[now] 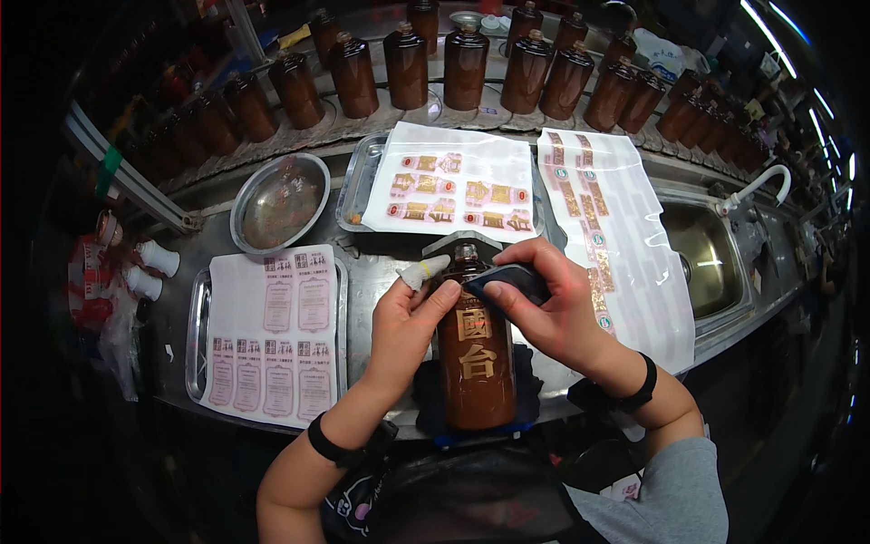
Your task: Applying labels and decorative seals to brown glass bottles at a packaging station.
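While the left hand (pixel 401 322), half-closed, grips 1 bottle (pixel 478 399), the right hand (pixel 557 313) pinches a dark cloth (pixel 518 280) — likely wiping; next, even pressure.

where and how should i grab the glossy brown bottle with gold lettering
I'd grip the lower body of the glossy brown bottle with gold lettering, from either side: its flanks there look broad and bare, while the left hand and right hand crowd the shoulder.
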The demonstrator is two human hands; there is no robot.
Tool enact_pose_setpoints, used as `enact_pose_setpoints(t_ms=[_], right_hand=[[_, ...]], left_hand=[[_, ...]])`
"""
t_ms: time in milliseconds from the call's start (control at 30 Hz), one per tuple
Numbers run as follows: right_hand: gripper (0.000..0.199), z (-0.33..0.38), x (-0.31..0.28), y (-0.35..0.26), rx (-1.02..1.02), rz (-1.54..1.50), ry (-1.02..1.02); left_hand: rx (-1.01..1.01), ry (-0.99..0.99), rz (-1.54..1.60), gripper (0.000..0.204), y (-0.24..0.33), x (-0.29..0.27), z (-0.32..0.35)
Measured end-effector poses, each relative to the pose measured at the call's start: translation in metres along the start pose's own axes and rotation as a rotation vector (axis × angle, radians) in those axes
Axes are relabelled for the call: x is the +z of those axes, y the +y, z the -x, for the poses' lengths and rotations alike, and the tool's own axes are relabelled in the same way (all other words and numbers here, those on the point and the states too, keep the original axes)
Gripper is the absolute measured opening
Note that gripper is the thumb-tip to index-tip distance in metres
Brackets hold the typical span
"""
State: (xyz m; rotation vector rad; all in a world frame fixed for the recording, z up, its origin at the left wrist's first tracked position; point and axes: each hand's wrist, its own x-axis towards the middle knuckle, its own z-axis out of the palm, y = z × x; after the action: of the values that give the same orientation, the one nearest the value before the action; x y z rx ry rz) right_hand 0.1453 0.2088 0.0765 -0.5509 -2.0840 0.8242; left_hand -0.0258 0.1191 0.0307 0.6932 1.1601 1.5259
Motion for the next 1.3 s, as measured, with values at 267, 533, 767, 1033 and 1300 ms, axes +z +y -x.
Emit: enact_pose_setpoints(t_ms=[267, 533, 767, 1033, 1300], right_hand=[[0.030, 0.005, 0.002, -0.014, -0.411, 0.265, -0.240], [0.026, 0.069, -0.009, -0.060, -0.476, -0.028, -0.522], [0.028, 0.055, -0.025, -0.052, -0.101, 0.019, -0.194], [0.020, 0.064, -0.006, -0.044, 0.447, -0.024, 0.047], [0.025, 0.069, -0.011, -0.033, 0.644, -0.085, 0.168]], left_hand=[[0.337, -0.049, -0.563, 0.043, 0.006, -0.022, 0.019], [0.610, -0.364, -1.113, 0.041, 0.014, -0.029, 0.029], [0.629, -0.494, -1.161, 0.038, 0.000, -0.032, 0.074], [0.493, -0.216, -0.793, 0.054, -0.004, -0.033, 0.104], [0.522, -0.097, -0.876, 0.040, -0.010, -0.006, 0.090]])
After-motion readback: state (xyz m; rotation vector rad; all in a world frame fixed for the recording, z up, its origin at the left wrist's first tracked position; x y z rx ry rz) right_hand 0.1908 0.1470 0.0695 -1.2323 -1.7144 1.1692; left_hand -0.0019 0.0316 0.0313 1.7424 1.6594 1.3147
